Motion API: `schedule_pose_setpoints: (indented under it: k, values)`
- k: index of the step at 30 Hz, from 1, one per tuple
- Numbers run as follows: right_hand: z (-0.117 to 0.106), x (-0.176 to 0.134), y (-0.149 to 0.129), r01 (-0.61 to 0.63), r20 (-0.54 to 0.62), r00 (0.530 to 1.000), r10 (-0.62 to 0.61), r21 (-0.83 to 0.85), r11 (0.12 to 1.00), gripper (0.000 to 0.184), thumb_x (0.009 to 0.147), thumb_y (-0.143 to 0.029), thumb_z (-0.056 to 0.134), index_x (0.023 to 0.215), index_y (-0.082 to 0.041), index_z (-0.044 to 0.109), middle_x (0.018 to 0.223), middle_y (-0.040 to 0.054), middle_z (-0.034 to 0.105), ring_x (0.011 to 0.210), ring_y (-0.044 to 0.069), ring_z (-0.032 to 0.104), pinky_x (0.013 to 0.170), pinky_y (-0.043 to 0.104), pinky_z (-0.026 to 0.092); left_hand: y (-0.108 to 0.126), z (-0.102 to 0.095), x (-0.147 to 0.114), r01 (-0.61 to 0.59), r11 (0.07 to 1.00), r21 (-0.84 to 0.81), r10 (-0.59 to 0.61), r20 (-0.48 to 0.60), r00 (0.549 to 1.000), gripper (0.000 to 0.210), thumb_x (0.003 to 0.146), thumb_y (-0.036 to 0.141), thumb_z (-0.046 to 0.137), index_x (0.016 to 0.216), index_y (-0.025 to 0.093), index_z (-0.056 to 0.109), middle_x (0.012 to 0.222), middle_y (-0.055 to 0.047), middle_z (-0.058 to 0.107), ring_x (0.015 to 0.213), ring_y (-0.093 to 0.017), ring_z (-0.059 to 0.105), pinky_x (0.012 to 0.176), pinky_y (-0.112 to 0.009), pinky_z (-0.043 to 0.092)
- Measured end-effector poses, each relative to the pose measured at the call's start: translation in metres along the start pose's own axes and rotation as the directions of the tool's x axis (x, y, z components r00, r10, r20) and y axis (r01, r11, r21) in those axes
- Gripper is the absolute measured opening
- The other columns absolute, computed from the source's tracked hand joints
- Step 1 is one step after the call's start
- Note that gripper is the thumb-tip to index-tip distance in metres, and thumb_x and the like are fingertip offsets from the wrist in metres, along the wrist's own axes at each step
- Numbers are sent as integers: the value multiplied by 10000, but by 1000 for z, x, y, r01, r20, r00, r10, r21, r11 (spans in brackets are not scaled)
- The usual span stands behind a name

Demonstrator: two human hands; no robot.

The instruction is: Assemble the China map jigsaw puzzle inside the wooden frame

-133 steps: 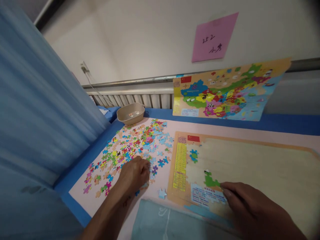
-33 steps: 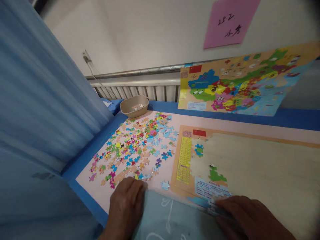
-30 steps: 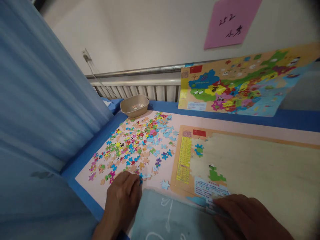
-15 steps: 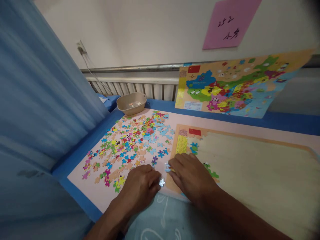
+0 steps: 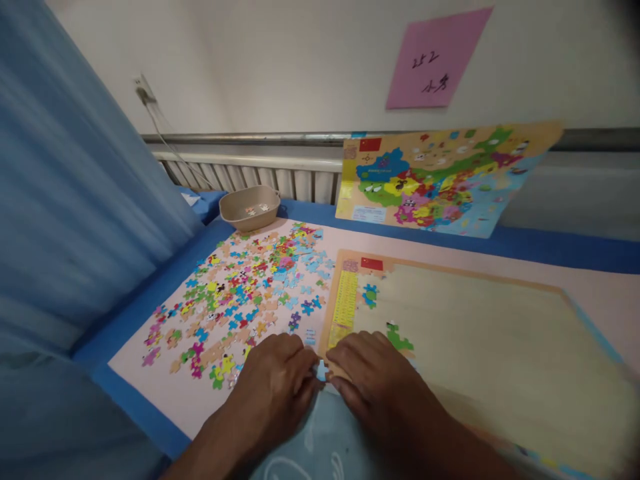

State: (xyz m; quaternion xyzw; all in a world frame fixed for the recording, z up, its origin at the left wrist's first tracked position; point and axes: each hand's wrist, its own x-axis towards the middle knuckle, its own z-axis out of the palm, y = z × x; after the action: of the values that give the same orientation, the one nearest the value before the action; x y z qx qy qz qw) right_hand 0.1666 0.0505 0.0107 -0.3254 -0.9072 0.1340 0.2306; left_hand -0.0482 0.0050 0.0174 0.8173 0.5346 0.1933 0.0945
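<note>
My left hand is closed, with a small light blue puzzle piece pinched at its thumb and fingertip. Close against it, my right hand curls over the lower left corner of the puzzle tray, with what looks like an orange puzzle piece under its fingertips. The two pieces meet or nearly touch; the fingers hide most of both. Just beyond the hands, a pale blue and white piece lies on the pink sheet. A few placed pieces show in the tray, among them a green one.
Many loose puzzle pieces spread over the pink sheet on the left. Behind them stands a beige basket with a few pieces inside. A colourful map picture leans on the rail. A blue curtain hangs at left.
My hands have come together, bringing the light blue piece up to the orange one. The right hand has moved down and away from the pale blue and white piece. The view has shifted slightly.
</note>
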Motion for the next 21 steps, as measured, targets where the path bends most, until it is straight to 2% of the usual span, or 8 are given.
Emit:
schedule_pose_setpoints:
  k: [4, 8, 11, 15, 18, 21]
  values:
    - [-12, -26, -7, -95, -20, 995, 93, -61, 994, 180, 892, -104, 783, 939, -220, 654, 907, 13, 665, 836, 243, 556, 802, 383, 360, 23, 7, 10, -81, 994, -68, 79, -28, 996, 134, 865, 89, 604, 894, 213, 645, 836, -30, 669, 761, -223, 616, 672, -354, 451]
    - [-18, -50, -7, -85, -65, 995, 77, -120, 989, 170, 894, -68, 704, 983, -205, 656, 910, 29, 658, 844, 247, 546, 847, 393, 374, 44, 23, 16, -174, 981, -83, 170, -52, 984, 140, 868, 81, 590, 876, 217, 618, 820, -22, 667, 721, -230, 616, 636, -374, 495]
    - [-20, -69, -3, -109, -97, 990, 98, -121, 987, 171, 900, -54, 655, 973, -209, 643, 921, 29, 658, 846, 241, 537, 854, 397, 367, 55, 33, 15, -209, 972, -105, 201, -76, 977, 159, 874, 69, 592, 917, 220, 619, 868, -30, 688, 762, -240, 647, 657, -396, 547]
    - [-26, -87, 13, -221, -66, 974, 215, -93, 971, 187, 880, -33, 656, 906, -217, 637, 909, 23, 657, 822, 233, 529, 817, 392, 348, 58, 43, 7, -242, 962, -123, 232, -92, 968, 173, 855, 112, 667, 981, 217, 614, 960, -51, 717, 795, -244, 660, 662, -403, 591]
    - [-32, -92, 27, -324, -33, 946, 323, -81, 942, 181, 861, -60, 730, 933, -216, 671, 911, 24, 662, 824, 236, 540, 794, 383, 348, 53, 51, 2, -325, 942, -89, 318, -84, 944, 172, 842, 142, 697, 976, 215, 620, 923, -43, 714, 773, -247, 662, 654, -411, 606]
    - [-32, -92, 33, -363, -22, 932, 363, -63, 929, 192, 847, -58, 762, 928, -211, 680, 883, 16, 661, 819, 234, 548, 782, 374, 349, 49, 57, 2, -376, 926, -31, 372, -88, 924, 158, 824, 158, 697, 951, 213, 620, 887, -47, 712, 763, -261, 667, 645, -419, 612]
